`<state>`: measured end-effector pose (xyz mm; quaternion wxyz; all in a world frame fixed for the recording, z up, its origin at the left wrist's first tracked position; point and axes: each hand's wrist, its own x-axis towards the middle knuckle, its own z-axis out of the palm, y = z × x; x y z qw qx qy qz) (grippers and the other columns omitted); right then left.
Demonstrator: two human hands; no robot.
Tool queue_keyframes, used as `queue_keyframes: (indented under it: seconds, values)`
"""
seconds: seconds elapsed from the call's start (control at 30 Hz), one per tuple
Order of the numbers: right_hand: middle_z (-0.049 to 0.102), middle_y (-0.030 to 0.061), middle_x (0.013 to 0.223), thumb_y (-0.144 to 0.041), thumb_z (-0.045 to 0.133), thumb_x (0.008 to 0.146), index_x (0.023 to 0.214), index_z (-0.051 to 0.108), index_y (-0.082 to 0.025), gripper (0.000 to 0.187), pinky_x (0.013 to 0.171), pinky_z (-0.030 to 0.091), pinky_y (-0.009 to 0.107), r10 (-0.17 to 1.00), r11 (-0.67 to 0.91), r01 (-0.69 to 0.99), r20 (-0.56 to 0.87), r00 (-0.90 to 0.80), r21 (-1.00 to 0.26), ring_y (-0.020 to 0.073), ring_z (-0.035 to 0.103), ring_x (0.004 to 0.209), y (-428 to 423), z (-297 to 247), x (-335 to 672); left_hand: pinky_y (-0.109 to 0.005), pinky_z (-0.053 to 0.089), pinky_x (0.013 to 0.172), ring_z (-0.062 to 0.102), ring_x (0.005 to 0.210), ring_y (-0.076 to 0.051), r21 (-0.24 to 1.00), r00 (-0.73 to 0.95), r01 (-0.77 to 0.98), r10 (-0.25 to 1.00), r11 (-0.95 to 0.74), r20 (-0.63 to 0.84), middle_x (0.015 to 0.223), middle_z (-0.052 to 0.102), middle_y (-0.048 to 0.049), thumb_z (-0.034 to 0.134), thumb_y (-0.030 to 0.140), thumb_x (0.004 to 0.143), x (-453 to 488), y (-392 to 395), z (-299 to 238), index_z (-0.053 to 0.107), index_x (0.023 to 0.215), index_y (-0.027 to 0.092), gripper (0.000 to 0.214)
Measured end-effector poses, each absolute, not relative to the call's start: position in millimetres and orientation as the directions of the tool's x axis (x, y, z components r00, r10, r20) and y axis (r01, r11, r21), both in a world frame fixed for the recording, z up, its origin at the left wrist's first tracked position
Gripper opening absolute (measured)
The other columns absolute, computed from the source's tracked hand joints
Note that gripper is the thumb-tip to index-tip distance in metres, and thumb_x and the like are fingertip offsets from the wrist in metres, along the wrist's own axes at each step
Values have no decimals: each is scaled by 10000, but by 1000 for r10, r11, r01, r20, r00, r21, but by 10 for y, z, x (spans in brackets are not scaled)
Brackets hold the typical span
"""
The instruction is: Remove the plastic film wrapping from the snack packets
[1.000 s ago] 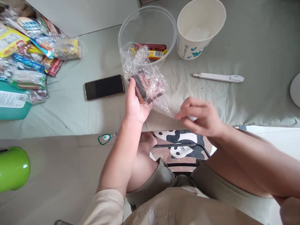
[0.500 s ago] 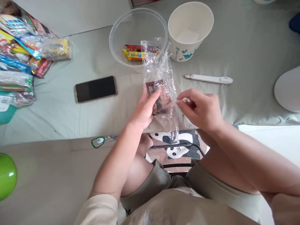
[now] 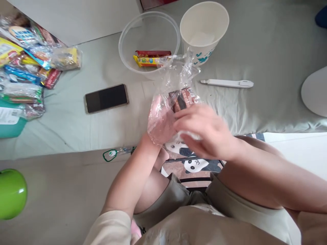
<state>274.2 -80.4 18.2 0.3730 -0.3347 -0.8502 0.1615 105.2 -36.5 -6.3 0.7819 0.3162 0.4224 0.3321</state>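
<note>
A crinkled clear plastic bag (image 3: 176, 76) holds small brown-wrapped snack bars (image 3: 182, 98). My left hand (image 3: 159, 120) is inside or behind the bag's lower part, seen pink through the plastic, closed around the bag. My right hand (image 3: 206, 131) lies over the bag's bottom right with fingers curled on the plastic. Just beyond the bag stands a clear plastic bowl (image 3: 127, 37) with a red bar (image 3: 152, 53) and a yellow bar (image 3: 145, 61) in it.
A white paper cup (image 3: 204, 23) stands right of the bowl. A black phone (image 3: 106, 98) lies to the left, a white pen-like tool (image 3: 227, 83) to the right. Snack packets (image 3: 30, 64) pile at far left. A green round object (image 3: 11, 194) is at lower left.
The bag has been turned and my left hand has slid into or behind its lower part. My right hand moved left from beside the bag onto it.
</note>
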Motion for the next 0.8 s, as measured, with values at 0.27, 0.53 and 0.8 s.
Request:
queue_keyframes:
  seconds: [0.27, 0.53, 0.8]
  values:
    - [588, 174, 1381, -363, 701, 873, 1328, 607, -242, 480, 1006, 570, 544, 952, 295, 738, 257, -169, -607, 360, 609, 1247, -675, -31, 2793, -568, 550, 1082, 475, 1503, -403, 705, 362, -438, 827, 558, -430, 1256, 732, -102, 531, 865, 795, 1212, -438, 123, 667, 1249, 300, 738]
    - [611, 196, 1393, -349, 644, 911, 1396, 583, -210, 508, 974, 584, 531, 968, 244, 779, 197, -157, -577, 361, 615, 1261, -631, -130, 2793, -537, 229, 1334, 171, 1662, -320, 899, 309, -224, 902, 376, -300, 1680, 414, -31, 807, 622, 763, 1128, -521, 182, 405, 1527, 360, 902]
    - [686, 138, 1362, -250, 603, 926, 1462, 602, -265, 536, 772, 617, 425, 990, 129, 893, 112, -89, -432, 321, 724, 1045, -629, 11, 2757, -549, 328, 1277, 458, 1484, -419, 885, 51, 463, 996, 46, -78, 1579, 499, -147, 849, 278, 717, 1083, -663, 284, 713, 1044, 218, 359]
